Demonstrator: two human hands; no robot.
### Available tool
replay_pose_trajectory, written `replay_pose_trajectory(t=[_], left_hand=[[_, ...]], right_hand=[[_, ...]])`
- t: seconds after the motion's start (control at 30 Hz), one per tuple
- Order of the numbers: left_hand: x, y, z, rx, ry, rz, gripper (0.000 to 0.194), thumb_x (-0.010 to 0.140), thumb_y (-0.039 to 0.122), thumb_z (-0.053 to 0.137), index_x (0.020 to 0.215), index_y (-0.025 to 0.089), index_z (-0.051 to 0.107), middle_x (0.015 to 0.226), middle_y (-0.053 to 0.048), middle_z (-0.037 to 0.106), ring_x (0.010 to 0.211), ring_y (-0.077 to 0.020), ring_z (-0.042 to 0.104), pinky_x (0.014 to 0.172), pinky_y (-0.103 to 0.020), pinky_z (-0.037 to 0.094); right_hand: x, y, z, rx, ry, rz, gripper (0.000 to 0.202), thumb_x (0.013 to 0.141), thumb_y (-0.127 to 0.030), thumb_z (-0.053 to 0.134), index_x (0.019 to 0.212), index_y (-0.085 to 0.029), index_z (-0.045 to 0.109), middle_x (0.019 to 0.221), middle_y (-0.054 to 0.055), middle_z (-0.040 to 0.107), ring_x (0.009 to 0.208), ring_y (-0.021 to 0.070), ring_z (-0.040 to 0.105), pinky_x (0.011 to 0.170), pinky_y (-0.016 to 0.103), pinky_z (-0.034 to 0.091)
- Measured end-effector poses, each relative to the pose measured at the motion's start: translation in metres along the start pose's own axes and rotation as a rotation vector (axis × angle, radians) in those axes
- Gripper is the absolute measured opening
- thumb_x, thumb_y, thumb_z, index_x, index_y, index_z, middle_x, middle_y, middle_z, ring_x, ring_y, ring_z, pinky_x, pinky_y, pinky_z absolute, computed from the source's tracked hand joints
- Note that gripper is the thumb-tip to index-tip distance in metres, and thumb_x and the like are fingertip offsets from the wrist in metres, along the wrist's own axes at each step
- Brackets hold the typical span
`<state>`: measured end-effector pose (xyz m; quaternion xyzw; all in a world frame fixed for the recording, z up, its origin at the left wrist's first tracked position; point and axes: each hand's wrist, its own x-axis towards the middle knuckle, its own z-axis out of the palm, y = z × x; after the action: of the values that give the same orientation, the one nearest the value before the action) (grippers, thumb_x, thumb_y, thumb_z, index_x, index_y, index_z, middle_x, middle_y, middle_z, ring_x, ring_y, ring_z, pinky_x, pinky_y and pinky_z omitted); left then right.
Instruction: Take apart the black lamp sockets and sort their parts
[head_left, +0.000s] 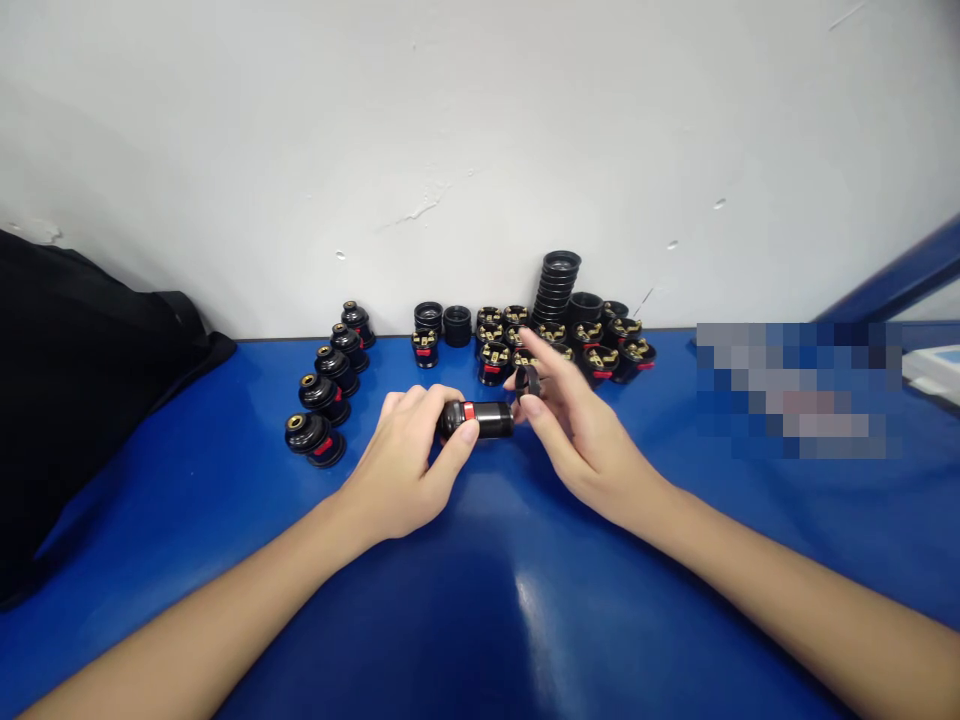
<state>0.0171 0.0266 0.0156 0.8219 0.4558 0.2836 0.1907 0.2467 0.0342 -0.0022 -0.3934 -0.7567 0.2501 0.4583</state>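
My left hand (409,465) is closed around a black lamp holder (491,420) with a red switch, held sideways above the table, its threaded open end facing right. Between the thumb and fingers of my right hand (581,430) is a black ring (528,382). A small gap seems to lie between the ring and the lamp holder's end. Behind my hands stand several black socket bodies with brass contacts (493,360) and red switches. Another socket body (424,348) stands apart, left of them.
Along the left runs a row of capped black lamp holders (324,397). A tall stack of black rings (557,285) rises near the wall (480,150). Black cloth (82,390) lies far left on the blue table (375,640). A blurred patch (799,390) covers the right side.
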Motion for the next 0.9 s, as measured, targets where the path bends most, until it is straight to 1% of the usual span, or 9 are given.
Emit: replay_pose_trajectory(t=[0.07, 0.13, 0.2, 0.27, 0.37, 0.43, 0.53, 0.7, 0.9], left_hand=[[0.0, 0.0, 0.0, -0.005, -0.002, -0.001, 0.024, 0.112, 0.041, 0.044, 0.113, 0.022, 0.058, 0.1, -0.004, 0.064, 0.093, -0.0249, 0.055, 0.091, -0.044, 0.038], [0.0, -0.001, -0.001, -0.009, -0.004, -0.001, 0.024, 0.112, 0.041, 0.044, 0.113, 0.022, 0.058, 0.101, -0.004, 0.064, 0.093, -0.0248, 0.055, 0.092, -0.044, 0.038], [-0.001, -0.001, -0.001, -0.01, -0.012, -0.006, 0.025, 0.112, 0.042, 0.043, 0.113, 0.021, 0.058, 0.1, -0.004, 0.064, 0.093, -0.0249, 0.055, 0.092, -0.045, 0.038], [-0.001, -0.002, -0.001, -0.007, -0.021, -0.016, 0.026, 0.112, 0.043, 0.044, 0.112, 0.022, 0.058, 0.099, -0.005, 0.063, 0.092, -0.0251, 0.054, 0.092, -0.045, 0.038], [-0.001, -0.001, -0.001, -0.004, -0.028, -0.02, 0.026, 0.112, 0.043, 0.043, 0.11, 0.022, 0.058, 0.098, -0.005, 0.062, 0.091, -0.025, 0.053, 0.091, -0.045, 0.039], [-0.001, -0.001, -0.001, -0.006, -0.031, -0.019, 0.026, 0.112, 0.043, 0.043, 0.11, 0.022, 0.058, 0.098, -0.005, 0.062, 0.09, -0.0248, 0.052, 0.091, -0.045, 0.039], [0.0, -0.001, -0.001, -0.007, -0.03, -0.021, 0.026, 0.112, 0.044, 0.043, 0.11, 0.022, 0.057, 0.098, -0.005, 0.062, 0.09, -0.025, 0.052, 0.091, -0.045, 0.039], [0.0, -0.001, -0.002, -0.006, -0.024, -0.022, 0.027, 0.111, 0.043, 0.043, 0.111, 0.021, 0.058, 0.097, -0.005, 0.061, 0.091, -0.025, 0.053, 0.091, -0.045, 0.039], [-0.001, -0.002, -0.003, -0.012, -0.026, -0.018, 0.027, 0.112, 0.043, 0.044, 0.113, 0.02, 0.059, 0.097, -0.004, 0.06, 0.09, -0.0246, 0.053, 0.092, -0.045, 0.038]], right_hand=[[0.003, 0.001, -0.002, 0.063, 0.071, -0.003, 0.049, 0.109, -0.032, 0.06, 0.154, -0.03, 0.041, 0.126, 0.01, 0.066, 0.105, 0.0219, 0.072, 0.095, 0.042, 0.064], [0.007, 0.0, -0.007, 0.049, 0.113, -0.026, 0.033, 0.104, -0.032, 0.068, 0.134, -0.029, 0.053, 0.125, 0.009, 0.069, 0.108, 0.0224, 0.074, 0.095, 0.041, 0.064], [0.013, -0.005, -0.014, -0.055, 0.109, -0.063, 0.015, 0.103, -0.03, 0.07, 0.114, -0.027, 0.061, 0.125, 0.01, 0.073, 0.118, 0.0261, 0.074, 0.099, 0.043, 0.063], [0.02, -0.012, -0.021, -0.181, 0.1, -0.106, 0.004, 0.103, -0.028, 0.069, 0.103, -0.025, 0.066, 0.131, 0.012, 0.075, 0.124, 0.0301, 0.072, 0.1, 0.046, 0.062], [0.036, -0.021, -0.029, -0.337, 0.045, -0.165, 0.002, 0.102, -0.025, 0.069, 0.102, -0.025, 0.071, 0.14, 0.012, 0.073, 0.123, 0.0323, 0.073, 0.101, 0.051, 0.06], [0.051, -0.022, -0.03, -0.435, -0.019, -0.209, 0.005, 0.101, -0.024, 0.07, 0.1, -0.025, 0.074, 0.139, 0.013, 0.071, 0.119, 0.0327, 0.072, 0.103, 0.054, 0.059], [0.079, -0.015, -0.026, -0.537, -0.07, -0.273, 0.009, 0.099, -0.021, 0.07, 0.097, -0.025, 0.078, 0.123, 0.014, 0.071, 0.107, 0.0329, 0.071, 0.097, 0.056, 0.059], [0.123, 0.004, -0.009, -0.583, -0.121, -0.258, 0.012, 0.094, -0.01, 0.072, 0.093, -0.019, 0.081, 0.107, 0.014, 0.069, 0.102, 0.032, 0.068, 0.098, 0.053, 0.058], [0.143, 0.011, 0.006, -0.665, -0.156, -0.193, 0.01, 0.093, -0.01, 0.075, 0.093, -0.015, 0.083, 0.103, 0.016, 0.07, 0.097, 0.0315, 0.068, 0.094, 0.05, 0.058]])
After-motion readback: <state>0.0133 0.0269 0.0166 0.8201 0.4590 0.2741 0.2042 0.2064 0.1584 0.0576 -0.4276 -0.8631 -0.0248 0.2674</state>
